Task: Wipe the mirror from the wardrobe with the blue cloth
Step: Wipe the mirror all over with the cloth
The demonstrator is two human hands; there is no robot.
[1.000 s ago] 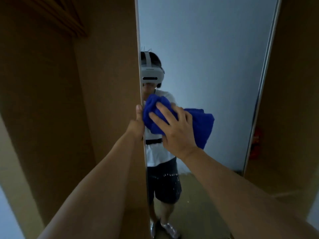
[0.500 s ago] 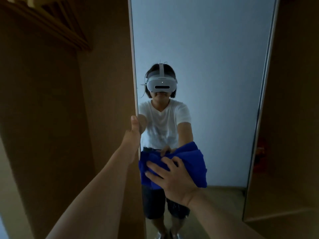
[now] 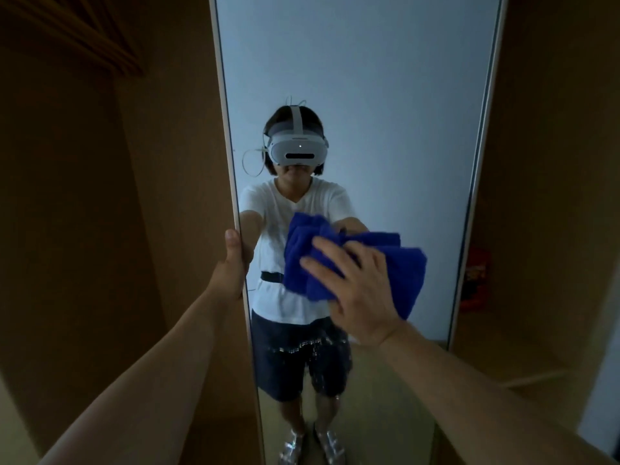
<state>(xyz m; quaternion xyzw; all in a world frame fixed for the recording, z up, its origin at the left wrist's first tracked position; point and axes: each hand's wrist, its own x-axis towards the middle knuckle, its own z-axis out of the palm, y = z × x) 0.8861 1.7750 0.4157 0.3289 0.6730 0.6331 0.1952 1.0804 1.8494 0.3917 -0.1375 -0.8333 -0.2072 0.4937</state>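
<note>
I am standing in front of a tall, narrow mirror (image 3: 385,78) that is pulled out from a brown wooden wardrobe (image 3: 167,146), and both of my bare arms are reaching forward toward it. My left hand (image 3: 231,266) is gripping the mirror's left edge about halfway up its visible height, thumb lying up the pale frame and the other fingers wrapping behind it where I cannot see them; I am holding it this way, I judge, to keep the panel steady while the other hand rubs against it. My right hand (image 3: 359,290) is pressing a bunched blue cloth (image 3: 402,263) flat against the glass, fingers spread and fairly straight over the fabric, so the palm is pushing the cloth rather than clenching it. The cloth is sitting at the middle of the mirror's width, level with my left hand and well apart from it, closer to the right edge than the left. Folds of the cloth are sticking out above and to the right of my fingers. The room is dim, so whether the glass is carrying streaks or is already clean is hard to tell. Dark wardrobe panels are flanking the mirror on both sides, and something red (image 3: 474,280) is sitting low in the compartment just past the mirror's right edge
</note>
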